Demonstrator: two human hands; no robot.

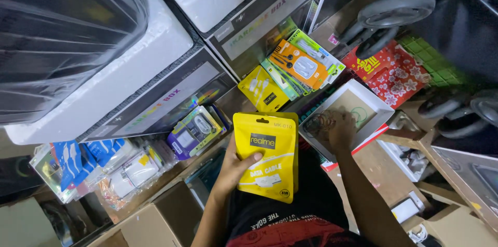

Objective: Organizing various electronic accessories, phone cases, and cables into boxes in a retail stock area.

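Note:
My left hand [233, 166] grips a yellow flat pouch [265, 156] of packaged cable by its left edge, thumb across the front, held upright in front of me. A second yellow pouch seems to lie behind it. My right hand [337, 129] reaches into a shallow white open box [374, 103] to the right, fingers down on a bundle of thin rubber bands or wires inside. Just beyond lie another yellow pouch [263, 89] and an orange earphone pack [298, 63] in a fan of green packs.
Large speaker boxes with white foam [119, 71] and plastic wrap fill the upper left. Purple and blue accessory packs [194, 132] lie at left. A red flowered packet [391, 73], stroller wheels [397, 8] and cardboard boxes [166, 218] crowd the right and bottom.

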